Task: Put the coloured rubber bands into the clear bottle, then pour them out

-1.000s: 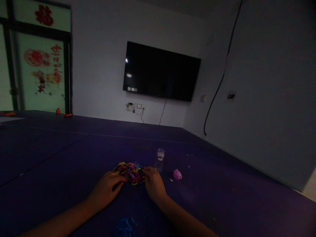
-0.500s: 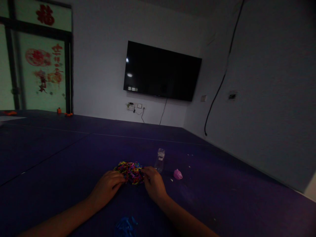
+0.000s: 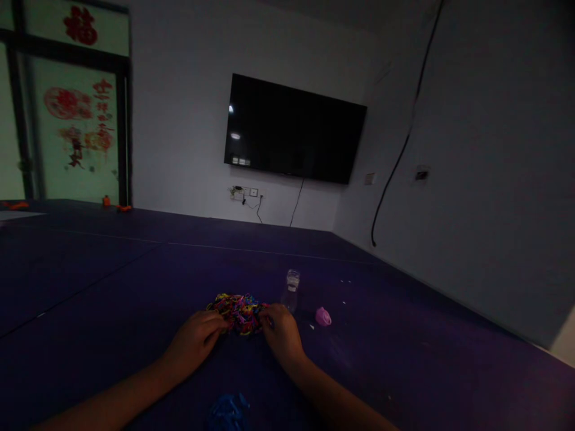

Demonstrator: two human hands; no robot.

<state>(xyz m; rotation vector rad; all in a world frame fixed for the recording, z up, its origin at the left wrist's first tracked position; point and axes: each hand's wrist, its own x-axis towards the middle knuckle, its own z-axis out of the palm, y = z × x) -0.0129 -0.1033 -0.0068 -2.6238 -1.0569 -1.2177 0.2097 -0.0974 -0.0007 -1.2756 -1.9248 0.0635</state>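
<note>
A tangled pile of small multicoloured elastic bands (image 3: 242,310) lies on the purple tabletop between my two hands. My left hand (image 3: 202,334) rests at the pile's near left edge, its bent fingers pressed together on some bands. On the opposite side, my right hand (image 3: 281,330) has thumb and fingertips pinched at the bands along the right edge. What exactly sits between the fingertips is too small and dark to make out. Just behind my right hand stands a clear bottle (image 3: 291,292), upright and uncapped. Closer to me lies a separate heap of blue bands (image 3: 229,412).
A pink cap (image 3: 323,316) lies right of the bottle, with small white scraps (image 3: 311,327) about it. The purple table (image 3: 135,281) has seam lines. Orange objects (image 3: 124,208) sit at its far left edge. A television (image 3: 294,129) hangs on the wall.
Both hands stay at the sides of the pile, with only slight finger movement. Some bands at the pile's right edge have shifted a little by my right fingertips.
</note>
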